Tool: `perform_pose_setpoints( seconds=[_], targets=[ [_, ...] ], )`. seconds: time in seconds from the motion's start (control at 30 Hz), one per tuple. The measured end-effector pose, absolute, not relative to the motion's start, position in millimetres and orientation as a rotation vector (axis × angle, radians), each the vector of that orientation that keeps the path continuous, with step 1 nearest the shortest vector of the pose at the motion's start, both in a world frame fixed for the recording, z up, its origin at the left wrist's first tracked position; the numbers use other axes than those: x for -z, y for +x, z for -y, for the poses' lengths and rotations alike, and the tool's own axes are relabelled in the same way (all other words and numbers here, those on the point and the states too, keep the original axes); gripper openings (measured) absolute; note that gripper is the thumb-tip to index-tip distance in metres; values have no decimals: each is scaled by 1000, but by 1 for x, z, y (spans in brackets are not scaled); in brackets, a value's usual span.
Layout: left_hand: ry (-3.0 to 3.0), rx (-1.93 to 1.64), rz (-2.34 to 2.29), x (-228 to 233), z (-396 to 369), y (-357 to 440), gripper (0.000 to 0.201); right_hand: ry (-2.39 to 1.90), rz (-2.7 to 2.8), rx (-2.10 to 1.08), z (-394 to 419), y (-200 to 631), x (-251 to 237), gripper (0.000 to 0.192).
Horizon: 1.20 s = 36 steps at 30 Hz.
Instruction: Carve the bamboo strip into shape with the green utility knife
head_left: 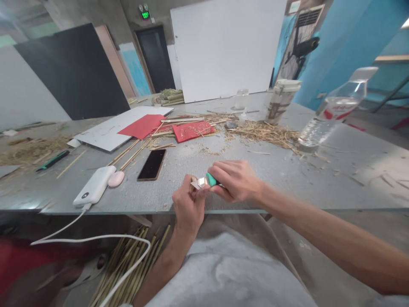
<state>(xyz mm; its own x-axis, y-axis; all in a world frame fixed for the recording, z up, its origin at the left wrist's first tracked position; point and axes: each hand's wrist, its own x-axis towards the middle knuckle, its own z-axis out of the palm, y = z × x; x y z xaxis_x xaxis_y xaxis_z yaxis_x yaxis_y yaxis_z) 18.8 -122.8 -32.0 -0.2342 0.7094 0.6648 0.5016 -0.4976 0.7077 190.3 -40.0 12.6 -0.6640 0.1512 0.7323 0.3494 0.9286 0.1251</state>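
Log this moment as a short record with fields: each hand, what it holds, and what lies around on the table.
right hand: closed around a green-handled tool, at the table's near edge
left hand: fingers at the tool's metal tip; whether they pinch something small cannot be told
table: grey, littered with straw
near left: phone, white power bank with cable
farther back: red paper, thin sticks
right side: water bottle, cup

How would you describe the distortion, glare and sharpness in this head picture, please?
Head view: wide-angle bending tilts the bottle and cup outward; soft glare on the table at the left edge; the right hand and left hand are fairly sharp; the lower left corner is smeared.
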Motion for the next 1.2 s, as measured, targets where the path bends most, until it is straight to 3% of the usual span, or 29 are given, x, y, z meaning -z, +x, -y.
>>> perform_pose_setpoints(
  seconds=[0.23, 1.2],
  targets=[
    [1741, -1831, -1495, 28, 123, 18, 44, -503, 2189, 287, 34, 198, -14, 44],
    [1680, -1659, -1291, 31, 118, 14, 48, -341, 2361, 164, 34, 193, -10, 48]
  ],
)
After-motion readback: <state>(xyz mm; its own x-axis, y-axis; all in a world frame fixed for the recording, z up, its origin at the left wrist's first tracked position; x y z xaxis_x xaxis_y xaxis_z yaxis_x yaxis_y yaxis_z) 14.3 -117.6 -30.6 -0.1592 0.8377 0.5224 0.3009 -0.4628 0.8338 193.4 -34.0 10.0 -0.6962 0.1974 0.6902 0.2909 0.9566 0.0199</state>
